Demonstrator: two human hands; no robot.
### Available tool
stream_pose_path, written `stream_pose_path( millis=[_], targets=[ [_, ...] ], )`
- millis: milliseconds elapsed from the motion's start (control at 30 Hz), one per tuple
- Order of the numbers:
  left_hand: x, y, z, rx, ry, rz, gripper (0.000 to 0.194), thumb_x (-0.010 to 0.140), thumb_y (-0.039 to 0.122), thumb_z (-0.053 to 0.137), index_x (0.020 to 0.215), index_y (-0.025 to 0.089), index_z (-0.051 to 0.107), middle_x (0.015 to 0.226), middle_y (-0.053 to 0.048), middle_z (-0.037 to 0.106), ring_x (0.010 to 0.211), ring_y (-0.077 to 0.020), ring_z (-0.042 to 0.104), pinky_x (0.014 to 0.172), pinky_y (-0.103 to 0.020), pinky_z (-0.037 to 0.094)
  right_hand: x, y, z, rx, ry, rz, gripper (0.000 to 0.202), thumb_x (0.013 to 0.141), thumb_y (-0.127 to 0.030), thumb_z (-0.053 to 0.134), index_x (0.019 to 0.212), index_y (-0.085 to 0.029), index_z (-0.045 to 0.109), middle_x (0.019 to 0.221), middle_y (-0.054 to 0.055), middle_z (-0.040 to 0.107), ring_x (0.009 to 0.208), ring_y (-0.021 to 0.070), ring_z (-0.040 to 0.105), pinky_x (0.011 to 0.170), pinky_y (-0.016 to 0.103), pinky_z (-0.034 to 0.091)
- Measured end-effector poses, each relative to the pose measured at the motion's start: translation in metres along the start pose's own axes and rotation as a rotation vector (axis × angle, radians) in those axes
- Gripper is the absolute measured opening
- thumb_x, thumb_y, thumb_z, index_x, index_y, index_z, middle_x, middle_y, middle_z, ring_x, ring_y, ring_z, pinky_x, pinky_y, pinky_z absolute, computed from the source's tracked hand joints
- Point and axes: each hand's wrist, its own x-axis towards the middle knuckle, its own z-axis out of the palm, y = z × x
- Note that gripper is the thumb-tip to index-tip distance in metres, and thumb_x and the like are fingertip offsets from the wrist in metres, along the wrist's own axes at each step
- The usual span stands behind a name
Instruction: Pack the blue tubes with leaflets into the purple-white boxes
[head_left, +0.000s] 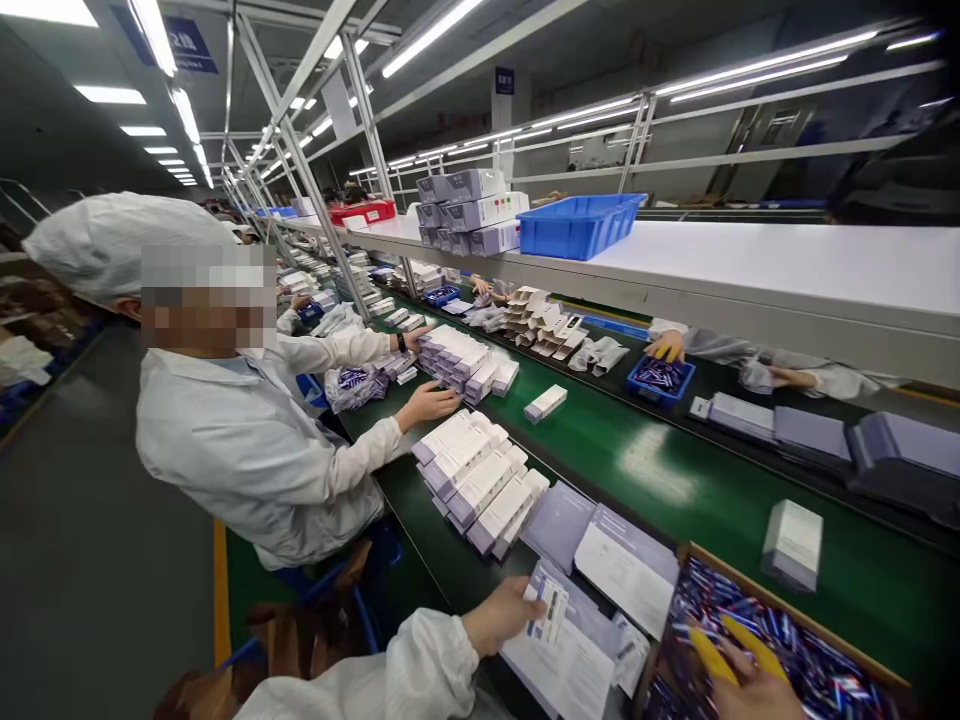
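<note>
My left hand (504, 612), at bottom centre, is closed on the edge of a flattened carton (577, 655) in lavender and white. A printed white label area with a barcode shows beside my thumb. My right hand (739, 670), with yellow covers on some fingers, is over an open cardboard box (686, 555) of small shiny blue and red sticks (795, 645). Its fingers look spread, and I make out nothing between them. More flat cartons (626, 555) lie just beyond my left hand. Past them are stacked closed white and lavender boxes (480, 480).
A co-worker in white (255, 430) on the left has both hands at another box stack (454, 360). Single boxes (546, 403) lie on the green conveyor belt (660, 465). Across it, yellow-covered fingers touch a blue tray (660, 380). A shelf (750, 260) with a blue bin (581, 225) runs above.
</note>
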Motion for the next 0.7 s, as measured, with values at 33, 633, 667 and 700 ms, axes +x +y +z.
stream_pose_path(
  millis=[33,633,667,700],
  targets=[
    [0.002,0.0,0.003,0.002,-0.012,0.002,0.036,0.048,0.041,0.073,0.07,0.015,0.064,0.065,-0.002,0.062,0.067,-0.0175,0.055,0.066,-0.029,0.041,-0.013,-0.018,0.006,0.195,-0.058,-0.053,0.034,0.055,-0.044,0.059,0.081,-0.022,0.06,0.093,0.01,0.063,0.083,0.0286,0.06,0.075,0.041,0.047],
    [0.013,0.004,0.038,0.049,-0.26,0.029,0.05,0.051,0.055,0.067,0.077,0.013,0.062,0.065,0.001,0.055,0.06,-0.0102,0.045,0.065,-0.025,0.037,-0.054,-0.023,0.058,-0.11,0.17,-0.72,0.022,0.073,-0.035,0.052,0.079,-0.017,0.063,0.076,0.009,0.06,0.074,0.0233,0.053,0.066,0.036,0.045],
    [0.012,0.005,0.037,0.051,-0.267,0.024,0.05,0.049,0.054,0.068,0.078,0.013,0.062,0.066,0.001,0.055,0.06,-0.01,0.045,0.065,-0.026,0.037,-0.055,-0.024,0.058,-0.118,0.19,-0.74,0.023,0.074,-0.036,0.051,0.078,-0.017,0.063,0.074,0.009,0.059,0.072,0.0227,0.053,0.064,0.035,0.045],
    [0.011,0.005,0.037,0.052,-0.274,0.017,0.051,0.047,0.053,0.07,0.078,0.013,0.062,0.066,0.001,0.055,0.06,-0.0099,0.046,0.065,-0.026,0.038,-0.055,-0.024,0.058,-0.116,0.204,-0.761,0.025,0.075,-0.037,0.049,0.076,-0.016,0.063,0.072,0.008,0.059,0.07,0.022,0.053,0.063,0.034,0.044]
  ],
)
